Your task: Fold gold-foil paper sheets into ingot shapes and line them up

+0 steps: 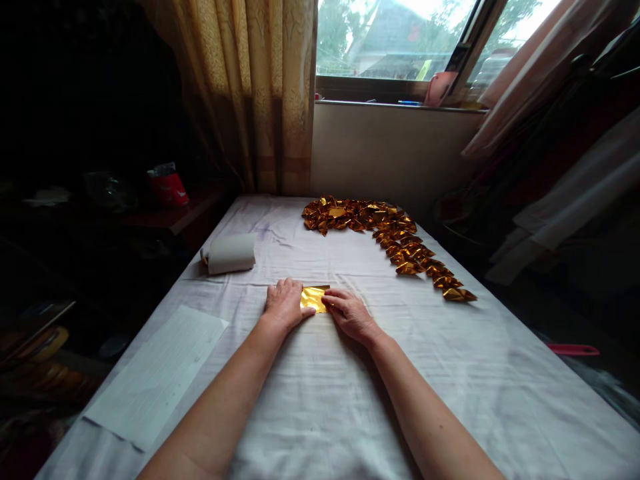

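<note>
A small sheet of gold foil paper (314,298) lies flat on the white cloth between my hands. My left hand (285,303) rests on its left edge, fingers together and pressed down on it. My right hand (350,313) touches its right side, with the index finger laid along the lower edge. A curved row of several folded gold paper pieces (387,240) stretches from the far middle of the table toward the right.
A white cloth (320,393) covers the table. A grey-white roll (231,253) lies at the left. A white lined sheet (157,373) sits near the left front edge. A curtain (250,87) and a window (400,40) stand behind. Dark clutter flanks both sides.
</note>
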Demonstrator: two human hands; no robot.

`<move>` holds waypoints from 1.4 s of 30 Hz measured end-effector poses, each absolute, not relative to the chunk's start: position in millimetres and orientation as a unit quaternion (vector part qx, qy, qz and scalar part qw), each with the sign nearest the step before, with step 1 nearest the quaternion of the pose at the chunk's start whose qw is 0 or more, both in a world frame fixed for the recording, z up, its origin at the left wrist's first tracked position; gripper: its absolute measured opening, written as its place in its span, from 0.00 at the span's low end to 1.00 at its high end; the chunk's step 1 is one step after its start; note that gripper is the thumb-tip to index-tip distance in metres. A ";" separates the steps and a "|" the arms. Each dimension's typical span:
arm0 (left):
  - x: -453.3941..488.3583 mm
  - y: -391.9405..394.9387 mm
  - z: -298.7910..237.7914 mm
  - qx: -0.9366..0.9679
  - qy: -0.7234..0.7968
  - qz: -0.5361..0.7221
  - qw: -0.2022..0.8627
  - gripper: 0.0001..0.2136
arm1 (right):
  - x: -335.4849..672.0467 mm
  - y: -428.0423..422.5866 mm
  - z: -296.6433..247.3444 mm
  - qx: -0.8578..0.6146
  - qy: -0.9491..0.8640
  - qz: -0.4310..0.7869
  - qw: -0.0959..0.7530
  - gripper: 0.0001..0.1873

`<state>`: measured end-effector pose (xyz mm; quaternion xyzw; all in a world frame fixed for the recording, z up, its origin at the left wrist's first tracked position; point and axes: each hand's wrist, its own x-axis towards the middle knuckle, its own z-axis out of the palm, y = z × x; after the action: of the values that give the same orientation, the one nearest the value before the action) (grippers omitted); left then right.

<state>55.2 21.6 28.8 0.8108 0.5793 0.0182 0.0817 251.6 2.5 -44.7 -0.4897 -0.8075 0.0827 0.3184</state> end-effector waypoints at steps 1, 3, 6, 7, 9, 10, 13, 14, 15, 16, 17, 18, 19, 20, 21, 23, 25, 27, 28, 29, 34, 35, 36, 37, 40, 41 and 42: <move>48.4 23.4 28.2 0.818 0.567 0.018 0.091 0.22 | 251.5 2.5 -44.3 -0.489 -0.808 0.081 0.319 0.13; 35.8 27.6 26.4 0.830 0.546 0.020 0.111 0.20 | 251.4 2.6 -43.6 -0.487 -0.809 0.081 0.319 0.13; 21.9 34.7 23.2 0.844 0.517 0.019 0.139 0.21 | 251.9 3.3 -43.5 -0.486 -0.810 0.084 0.317 0.13; 18.7 37.2 22.3 0.848 0.509 0.019 0.148 0.21 | 252.2 3.6 -43.8 -0.486 -0.810 0.085 0.317 0.13; 13.3 42.4 20.9 0.853 0.495 0.020 0.164 0.21 | 252.8 4.3 -44.7 -0.488 -0.809 0.087 0.317 0.12; 10.8 44.9 20.4 0.856 0.487 0.022 0.170 0.22 | 253.1 4.6 -45.2 -0.489 -0.808 0.088 0.317 0.12; 3.5 49.7 20.1 0.864 0.469 0.038 0.180 0.25 | 253.0 5.0 -46.0 -0.490 -0.805 0.092 0.323 0.12; 1.4 49.1 20.1 0.866 0.465 0.046 0.181 0.25 | 252.7 4.8 -45.7 -0.490 -0.803 0.095 0.325 0.11; 0.0 46.8 20.0 0.866 0.464 0.056 0.179 0.25 | 252.2 4.4 -45.1 -0.489 -0.802 0.098 0.329 0.11; -0.5 42.7 19.8 0.864 0.466 0.069 0.175 0.23 | 251.8 3.8 -44.2 -0.489 -0.800 0.102 0.333 0.10; 0.2 37.0 19.3 0.861 0.472 0.084 0.167 0.21 | 251.3 2.9 -43.0 -0.487 -0.799 0.106 0.337 0.10; 2.1 29.9 18.5 0.856 0.481 0.103 0.156 0.18 | 250.9 2.0 -41.8 -0.486 -0.797 0.110 0.340 0.09; 5.2 22.1 17.3 0.849 0.493 0.125 0.141 0.16 | 250.6 0.9 -40.6 -0.486 -0.796 0.113 0.342 0.09; 9.4 14.2 15.7 0.844 0.502 0.143 0.126 0.14 | 250.3 -0.1 -39.4 -0.487 -0.795 0.114 0.342 0.08; 14.2 7.0 13.8 0.842 0.503 0.160 0.111 0.12 | 250.1 -1.0 -38.4 -0.489 -0.795 0.115 0.341 0.08; 23.7 -2.8 9.5 0.864 0.466 0.175 0.074 0.09 | 249.8 -2.6 -36.9 -0.496 -0.794 0.113 0.333 0.09; 30.6 -5.2 5.3 0.876 0.450 0.162 0.062 0.07 | 249.2 -3.9 -35.6 -0.504 -0.793 0.109 0.325 0.10; 33.2 -2.0 2.1 0.879 0.448 0.151 0.060 0.06 | 248.2 -5.8 -33.7 -0.508 -0.793 0.106 0.319 0.10; 33.2 0.5 1.1 0.879 0.449 0.148 0.059 0.07 | 247.6 -7.1 -32.3 -0.509 -0.794 0.105 0.316 0.10; 32.6 2.9 0.6 0.880 0.449 0.144 0.058 0.07 | 246.9 -8.7 -30.7 -0.510 -0.794 0.105 0.314 0.09; 29.7 6.7 2.1 0.890 0.436 0.126 0.048 0.11 | 243.7 -17.5 -22.4 -0.523 -0.795 0.099 0.291 0.06; 29.6 6.5 2.2 0.893 0.432 0.122 0.044 0.11 | 243.4 -18.5 -21.9 -0.526 -0.794 0.098 0.288 0.06; 29.4 6.3 1.9 0.896 0.426 0.119 0.034 0.11 | 243.2 -18.9 -22.1 -0.527 -0.794 0.096 0.286 0.07; 29.3 6.5 1.3 0.899 0.421 0.119 0.024 0.12 | 243.2 -18.9 -22.9 -0.528 -0.794 0.094 0.286 0.07; 28.7 8.7 -2.4 0.901 0.415 0.128 0.005 0.14 | 243.9 -17.1 -26.9 -0.525 -0.791 0.085 0.301 0.07; 28.4 9.8 -4.0 0.900 0.415 0.135 0.004 0.15 | 244.3 -16.3 -28.2 -0.526 -0.788 0.083 0.309 0.07; 27.9 10.8 -5.7 0.898 0.415 0.144 0.004 0.15 | 244.6 -15.5 -29.1 -0.526 -0.785 0.080 0.316 0.08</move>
<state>27.9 10.8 -5.7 0.8983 0.4153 0.1435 0.0038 244.6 -15.5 -29.1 -0.5261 -0.7853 0.0800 0.3164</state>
